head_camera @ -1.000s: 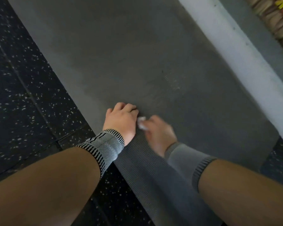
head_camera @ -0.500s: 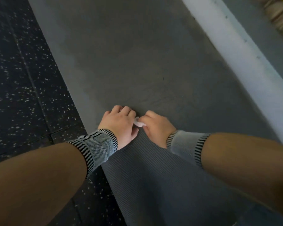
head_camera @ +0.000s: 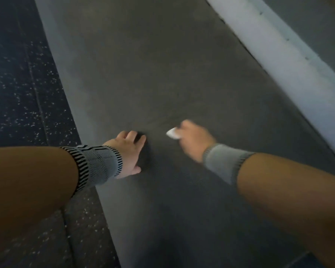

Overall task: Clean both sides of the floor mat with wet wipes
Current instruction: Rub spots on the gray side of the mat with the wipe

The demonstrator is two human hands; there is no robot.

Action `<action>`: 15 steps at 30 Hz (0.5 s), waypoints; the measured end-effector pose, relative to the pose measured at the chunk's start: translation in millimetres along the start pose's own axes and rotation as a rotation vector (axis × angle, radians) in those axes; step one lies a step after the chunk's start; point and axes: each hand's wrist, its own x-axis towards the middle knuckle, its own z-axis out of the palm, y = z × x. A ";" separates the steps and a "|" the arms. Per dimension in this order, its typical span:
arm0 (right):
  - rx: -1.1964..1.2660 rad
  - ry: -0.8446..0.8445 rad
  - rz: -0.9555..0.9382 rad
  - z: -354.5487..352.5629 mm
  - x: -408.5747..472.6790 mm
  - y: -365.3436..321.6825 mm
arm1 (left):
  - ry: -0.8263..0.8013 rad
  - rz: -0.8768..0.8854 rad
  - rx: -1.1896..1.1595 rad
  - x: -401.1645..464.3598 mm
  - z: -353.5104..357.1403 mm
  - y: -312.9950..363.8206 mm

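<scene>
both hands on my feed: left hand (head_camera: 129,151) spread flat on floor mat (head_camera: 162,74), right hand (head_camera: 193,140) pinching wet wipe (head_camera: 172,133).

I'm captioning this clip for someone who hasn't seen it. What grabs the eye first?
The white wet wipe pinched in the right hand stands out at the middle of the grey floor mat. Beside it, the left hand rests on the mat, near the dark speckled floor.

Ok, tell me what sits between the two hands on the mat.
Only bare mat in the head view: nothing lies between the left hand and the right hand, which holds a white wipe.
</scene>
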 end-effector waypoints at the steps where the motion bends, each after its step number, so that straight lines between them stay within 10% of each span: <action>1: -0.028 0.088 0.143 -9.4 -2.6 32.2 | -0.004 -0.027 -0.011 -0.8 -3.3 3.7; 4: 0.015 0.263 0.546 -27.1 -18.1 71.1 | 0.087 -0.067 -0.090 5.3 -13.7 24.8; 10: 0.079 -0.029 -0.272 12.1 -32.9 -4.9 | 0.044 -0.235 -0.330 25.5 -15.2 79.3; 15: 0.023 0.250 0.424 -26.7 -25.2 111.2 | 0.024 -0.305 -0.432 29.8 -10.7 81.8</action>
